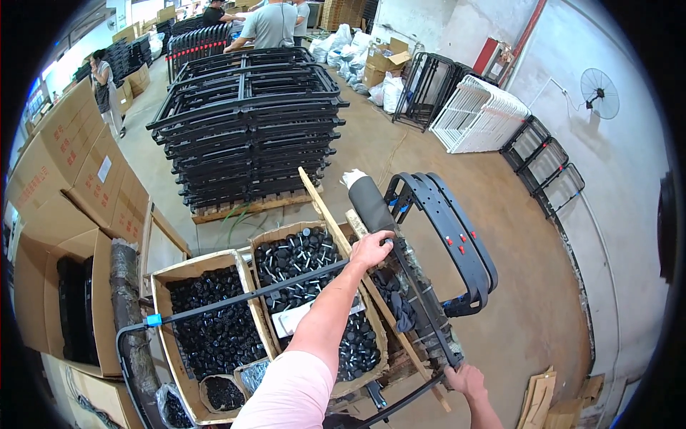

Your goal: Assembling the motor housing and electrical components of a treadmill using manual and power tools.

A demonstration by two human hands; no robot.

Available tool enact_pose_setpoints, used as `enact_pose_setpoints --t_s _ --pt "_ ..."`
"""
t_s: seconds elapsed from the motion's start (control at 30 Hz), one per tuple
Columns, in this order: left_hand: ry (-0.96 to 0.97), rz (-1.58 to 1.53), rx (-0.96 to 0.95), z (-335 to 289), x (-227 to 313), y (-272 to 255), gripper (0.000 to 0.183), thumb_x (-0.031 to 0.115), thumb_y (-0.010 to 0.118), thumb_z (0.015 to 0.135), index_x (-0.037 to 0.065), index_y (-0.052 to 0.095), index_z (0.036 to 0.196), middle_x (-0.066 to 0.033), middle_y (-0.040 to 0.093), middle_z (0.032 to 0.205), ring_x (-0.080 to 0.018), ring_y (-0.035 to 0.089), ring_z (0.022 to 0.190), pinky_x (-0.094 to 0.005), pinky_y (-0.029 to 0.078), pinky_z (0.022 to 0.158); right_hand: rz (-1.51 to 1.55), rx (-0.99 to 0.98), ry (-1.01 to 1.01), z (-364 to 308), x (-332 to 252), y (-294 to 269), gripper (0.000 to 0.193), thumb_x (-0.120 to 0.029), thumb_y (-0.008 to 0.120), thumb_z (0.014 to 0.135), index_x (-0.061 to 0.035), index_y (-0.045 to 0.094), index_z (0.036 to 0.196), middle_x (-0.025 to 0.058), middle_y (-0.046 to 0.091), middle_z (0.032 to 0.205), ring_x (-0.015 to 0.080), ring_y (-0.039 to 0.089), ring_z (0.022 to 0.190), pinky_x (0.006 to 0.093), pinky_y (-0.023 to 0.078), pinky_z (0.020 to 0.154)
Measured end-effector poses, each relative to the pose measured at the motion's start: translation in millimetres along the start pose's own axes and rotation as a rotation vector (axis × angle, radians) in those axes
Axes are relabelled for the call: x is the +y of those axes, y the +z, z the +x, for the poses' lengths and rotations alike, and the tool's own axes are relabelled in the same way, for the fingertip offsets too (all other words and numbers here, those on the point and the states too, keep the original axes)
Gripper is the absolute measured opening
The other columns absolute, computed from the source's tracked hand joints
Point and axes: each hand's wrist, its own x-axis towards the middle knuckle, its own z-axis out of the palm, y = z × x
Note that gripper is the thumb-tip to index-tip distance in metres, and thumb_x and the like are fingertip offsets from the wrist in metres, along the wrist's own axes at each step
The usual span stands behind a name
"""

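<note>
Both hands are closed on a bent black metal tube frame (243, 297) with a blue piece near its left corner. My left hand (373, 249) wraps the far corner, the arm reaching across the frame. My right hand (466, 379) grips the near right corner. Along the frame's right side lies a worn padded bar (429, 322) with a dark foam sleeve (368, 200) at its far end. Below the frame are a carton of black knobs (214, 322) and a carton of black-headed bolts (296, 250), with a white flat piece (289, 322) among the bolts.
Black curved frames with red pieces (457, 243) stand to the right of the padded bar. Ahead, a tall stack of black frames (246, 136) sits on a pallet. Large cartons (93, 164) rise at the left. White frames (479, 114) lean by the wall. People stand beyond.
</note>
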Motion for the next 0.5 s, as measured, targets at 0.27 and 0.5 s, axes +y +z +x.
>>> enact_pose_setpoints --t_s 0.27,0.5 --pt "-0.009 0.004 0.013 2 0 2 0.044 0.044 0.063 0.093 0.034 0.067 0.136 -0.0137 0.069 0.136 -0.0327 0.062 0.13 -0.0455 0.048 0.11 0.02 -0.017 0.03 -2 2 -2 0.06 -0.048 0.044 0.099 0.0016 0.078 0.092 0.0304 0.074 0.095 0.0475 0.072 0.095 0.0553 0.056 0.09" --pt "0.054 -0.018 0.098 3 -7 6 0.054 0.043 0.07 0.091 0.023 0.064 0.14 -0.0053 0.069 0.138 -0.0265 0.065 0.127 -0.04 0.049 0.109 0.194 -0.094 0.086 -4 -1 -5 0.061 -0.052 0.049 0.096 0.0014 0.076 0.087 0.0285 0.074 0.091 0.0465 0.073 0.089 0.0535 0.057 0.088"
